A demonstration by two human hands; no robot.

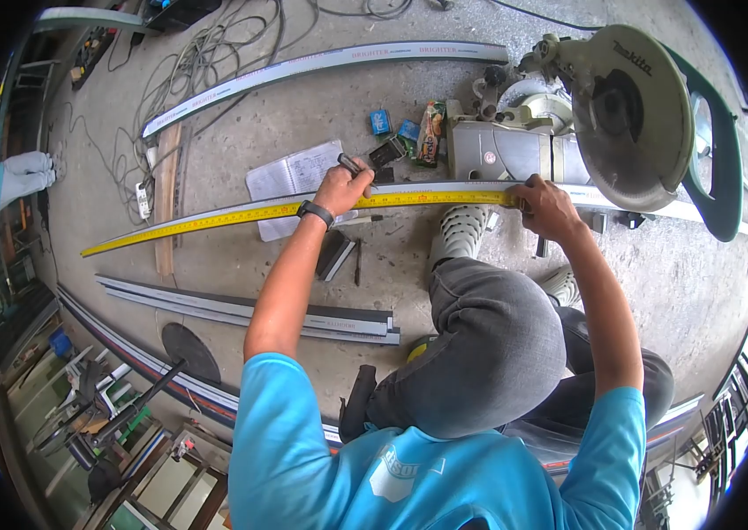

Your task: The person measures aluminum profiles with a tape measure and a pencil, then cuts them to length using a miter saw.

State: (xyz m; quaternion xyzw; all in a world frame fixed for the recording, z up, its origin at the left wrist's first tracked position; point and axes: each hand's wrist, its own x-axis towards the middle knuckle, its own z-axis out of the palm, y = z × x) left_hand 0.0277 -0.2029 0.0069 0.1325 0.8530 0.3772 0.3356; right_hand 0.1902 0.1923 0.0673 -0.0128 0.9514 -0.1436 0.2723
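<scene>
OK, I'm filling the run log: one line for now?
left hand: pen-like tool | right hand: tape measure | tape: along pale profile

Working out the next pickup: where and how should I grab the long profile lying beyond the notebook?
Take the long profile around mid-length, left hand and right hand spaced apart once free, from the side facing the person. It is long and slim, so gripping one end would probably let it swing; its right end also lies close to the saw.
</scene>
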